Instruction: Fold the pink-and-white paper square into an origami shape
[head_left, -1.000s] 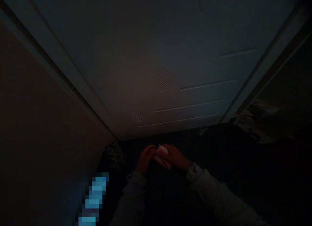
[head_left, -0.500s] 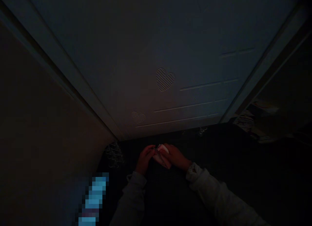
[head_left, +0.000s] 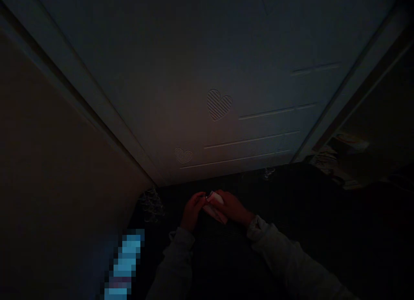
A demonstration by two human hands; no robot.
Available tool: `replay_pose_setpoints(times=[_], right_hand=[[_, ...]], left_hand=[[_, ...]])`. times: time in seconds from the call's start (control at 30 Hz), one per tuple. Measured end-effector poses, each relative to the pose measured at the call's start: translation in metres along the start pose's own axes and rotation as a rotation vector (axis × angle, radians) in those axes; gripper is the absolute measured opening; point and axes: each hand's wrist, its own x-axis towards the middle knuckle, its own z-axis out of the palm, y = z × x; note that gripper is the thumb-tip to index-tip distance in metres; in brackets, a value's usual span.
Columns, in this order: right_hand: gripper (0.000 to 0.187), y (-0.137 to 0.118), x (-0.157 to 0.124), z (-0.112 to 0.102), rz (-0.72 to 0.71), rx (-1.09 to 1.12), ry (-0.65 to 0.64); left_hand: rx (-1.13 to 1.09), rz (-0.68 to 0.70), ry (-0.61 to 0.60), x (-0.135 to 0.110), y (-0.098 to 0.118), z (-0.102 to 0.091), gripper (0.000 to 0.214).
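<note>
In very dim light, a pale pink folded piece [head_left: 216, 211], paper, cloth or a packet, lies between my hands over the dark surface. My right hand [head_left: 231, 205] wraps around its right side, thumb on top. My left hand [head_left: 193, 209] meets its upper left corner with thumb and fingertips pinched together. A tiny shiny bit [head_left: 206, 198] shows at that pinch; what it is cannot be made out. To the left lies a pile of thin shiny wire-like loops [head_left: 152, 205].
A smaller clump of similar loops [head_left: 268, 174] lies at the far edge of the dark tabletop [head_left: 246, 179]. Behind it rises a pale panel [head_left: 145, 76] with embossed hearts. Unclear items [head_left: 343, 157] sit at the right. A blurred-out bright strip [head_left: 124, 259] stands at the lower left.
My hands and the pink piece stay almost in place, with only slight finger movement. The light on the panel has shifted a little.
</note>
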Motion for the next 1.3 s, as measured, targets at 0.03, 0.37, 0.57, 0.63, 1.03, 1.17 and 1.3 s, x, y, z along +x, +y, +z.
replay_pose_setpoints(times=[0.03,0.37,0.57,0.63,1.03,1.17,1.3], right_hand=[[0.034,-0.0003,0.0,0.0001,0.004,0.001,-0.001],[0.035,-0.0016,0.0005,-0.0005,0.03,0.001,-0.007],[0.035,-0.0005,0.0007,0.0,0.045,0.0,-0.009],[0.034,0.0005,0.0007,0.0005,0.045,0.001,-0.011],[0.033,0.0006,0.0009,0.0006,0.03,0.014,-0.013],[0.034,0.0004,0.0012,0.0009,0.047,0.003,-0.011],[0.035,-0.0019,0.0006,-0.0001,0.038,0.002,-0.004]], left_hand=[[0.001,0.001,-0.001,-0.0003,0.0007,0.0003,0.03],[-0.004,0.002,0.011,0.0001,0.0001,0.0012,0.03],[0.009,0.017,-0.006,-0.0003,0.0002,0.0008,0.031],[0.026,0.024,0.001,-0.001,0.0017,0.0011,0.031],[0.009,-0.002,0.001,0.0003,-0.0005,0.0015,0.03],[0.013,0.002,0.008,0.001,-0.0012,0.0013,0.028],[0.046,0.015,0.013,0.0013,-0.0014,0.0015,0.025]])
